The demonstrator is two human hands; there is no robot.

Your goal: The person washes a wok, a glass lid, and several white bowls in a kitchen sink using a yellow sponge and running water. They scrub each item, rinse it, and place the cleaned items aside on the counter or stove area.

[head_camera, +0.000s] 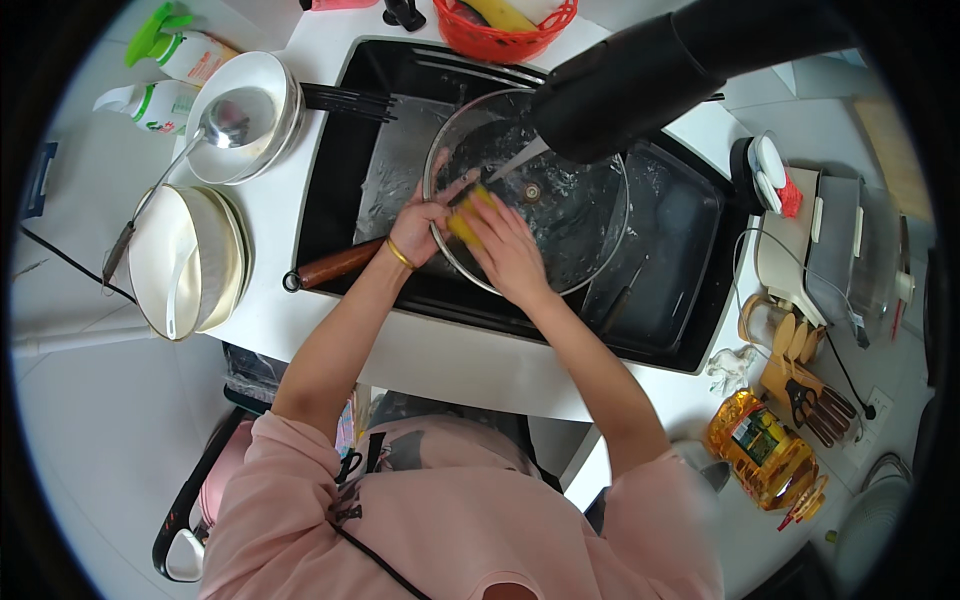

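A round glass pot lid [570,232] with a metal rim is tilted over the black sink, under the running tap [600,97]. My left hand [416,229] grips the lid's left rim, its fingers seen through the wet glass. Pressed against the glass near that rim, a yellow sponge [466,221] is held under the fingers of my right hand [510,255]. Water streams from the tap onto the lid close to the sponge. Below my left wrist, a brown wooden pan handle [337,264] sticks out over the sink's left edge.
Stacked white bowls [240,157] with a ladle [225,124] and cream bowls [169,262] stand left of the sink [319,187]. A red basket [502,41] sits behind it. To the right are an oil bottle [761,450], a utensil holder [780,371] and upright cutting boards [787,217].
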